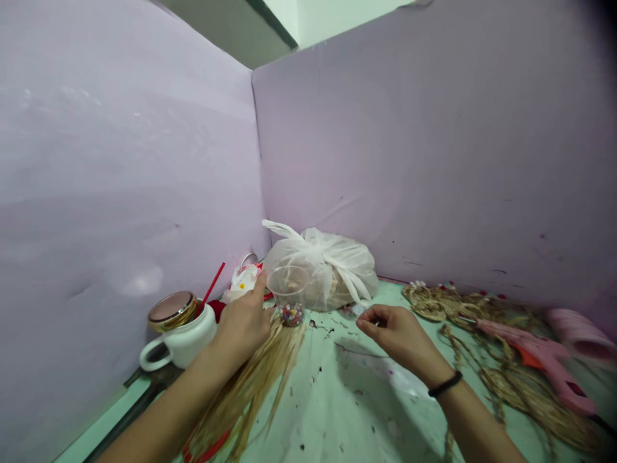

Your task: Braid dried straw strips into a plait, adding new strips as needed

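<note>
My left hand (243, 325) is wrapped round the side of a clear plastic cup (288, 289) that has coloured beads (292, 314) in its bottom. The cup stands on the pale green table (328, 399), on top of a bundle of straw-coloured raffia strands (255, 379). My right hand (398, 334) hovers just to the right of the cup with its fingers curled into a pinch; what it holds, if anything, is too small to see. A black band circles my right wrist.
A tied white plastic bag (328, 267) lies behind the cup. A white mug with a gold lid (176, 325) stands at the left. Braided rope (486, 334) and a pink glue gun (544, 360) lie at the right. Purple panels (434, 141) wall in the table.
</note>
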`<state>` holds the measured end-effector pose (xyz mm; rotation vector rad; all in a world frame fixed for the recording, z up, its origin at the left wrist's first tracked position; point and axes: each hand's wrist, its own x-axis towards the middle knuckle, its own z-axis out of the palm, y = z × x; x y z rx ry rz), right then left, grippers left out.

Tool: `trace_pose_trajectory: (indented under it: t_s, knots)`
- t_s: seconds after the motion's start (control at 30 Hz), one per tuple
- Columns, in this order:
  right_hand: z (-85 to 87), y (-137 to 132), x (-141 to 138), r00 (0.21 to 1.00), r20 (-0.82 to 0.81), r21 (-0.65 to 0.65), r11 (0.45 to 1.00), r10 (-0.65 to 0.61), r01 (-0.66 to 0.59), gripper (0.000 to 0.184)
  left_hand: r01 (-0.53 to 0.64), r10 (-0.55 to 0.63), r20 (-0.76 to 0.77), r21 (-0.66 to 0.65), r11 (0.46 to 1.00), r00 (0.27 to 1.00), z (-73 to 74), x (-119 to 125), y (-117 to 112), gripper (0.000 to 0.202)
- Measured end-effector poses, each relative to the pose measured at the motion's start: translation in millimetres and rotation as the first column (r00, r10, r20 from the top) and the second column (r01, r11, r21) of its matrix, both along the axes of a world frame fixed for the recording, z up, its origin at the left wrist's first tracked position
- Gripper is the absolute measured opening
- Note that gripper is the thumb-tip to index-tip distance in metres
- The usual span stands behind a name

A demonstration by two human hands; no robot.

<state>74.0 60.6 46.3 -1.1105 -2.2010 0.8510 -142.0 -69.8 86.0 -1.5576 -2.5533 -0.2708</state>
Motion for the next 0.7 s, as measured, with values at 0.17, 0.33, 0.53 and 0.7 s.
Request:
trace_pose_trajectory:
  t_s: [0.17,0.33,0.53,0.7]
  knots:
    - [13.8,3.9,11.9,0.996,-0.023,0.028,0.996,-0.09,0.091,0.021,0.208,-0.202,0.182,-0.012,0.978,0.962,9.7,36.3,-20.4,0.021]
    - [28.1,13.0,61.1,0.916,-0.113,-0.019,0.922,-0.385,0.386,0.022,0.429,-0.425,0.464,0.103,0.897,0.778,7.7,103.2,11.4,0.024]
    - [4.0,-30.1,117.5,0.888,0.062,-0.108,0.882,-0.455,0.459,0.02,0.57,-0.501,0.475,-0.002,0.821,0.723,-16.6,151.8,41.3,0.018]
    - [-37.7,-83.1,120.0,0.91,0.041,-0.302,0.863,-0.412,0.404,0.021,0.602,-0.464,0.474,-0.194,0.774,0.749,-36.9,154.4,31.0,0.018]
